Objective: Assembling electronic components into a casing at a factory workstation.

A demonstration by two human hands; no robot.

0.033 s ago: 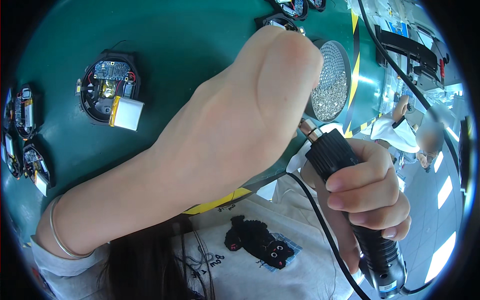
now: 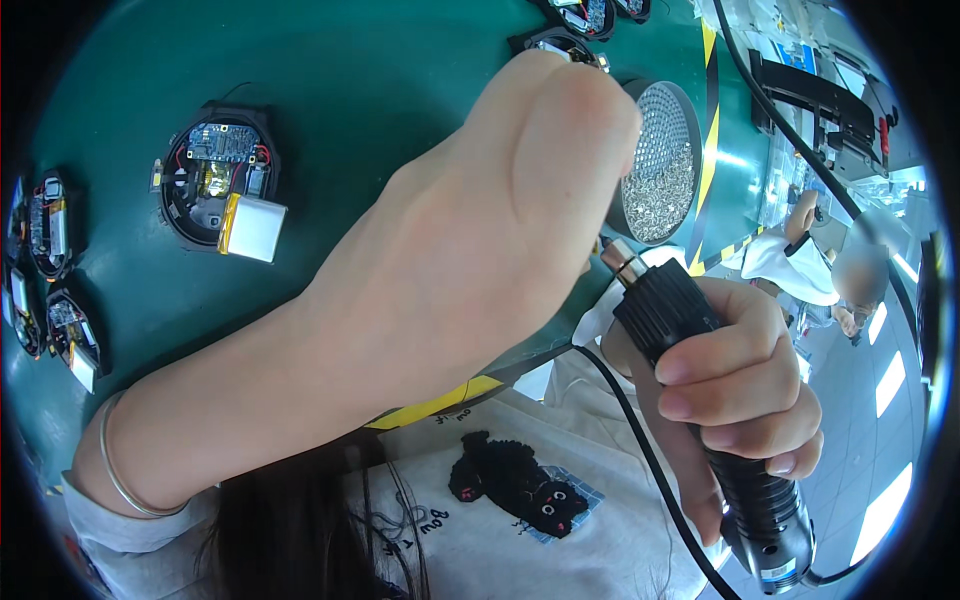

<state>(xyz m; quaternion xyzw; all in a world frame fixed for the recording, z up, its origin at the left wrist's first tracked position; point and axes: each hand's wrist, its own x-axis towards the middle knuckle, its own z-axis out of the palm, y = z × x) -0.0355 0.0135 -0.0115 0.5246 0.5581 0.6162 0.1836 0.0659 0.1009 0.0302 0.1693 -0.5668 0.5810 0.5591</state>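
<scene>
We had the tool [image 2: 668, 312] in the right hand [image 2: 745, 380], at near right, its fingers curled tight round the grip, metal tip pointing toward the left hand [image 2: 510, 190]. That hand's back faced us, so we couldn't tell what its fingers did. Just right of it on the green desk [image 2: 350, 100]: a grey tub [image 2: 691, 122] of small metal parts. Well left, we noted an open case [image 2: 175, 212] with board [image 2: 225, 142] and silver battery [image 2: 258, 230].
</scene>
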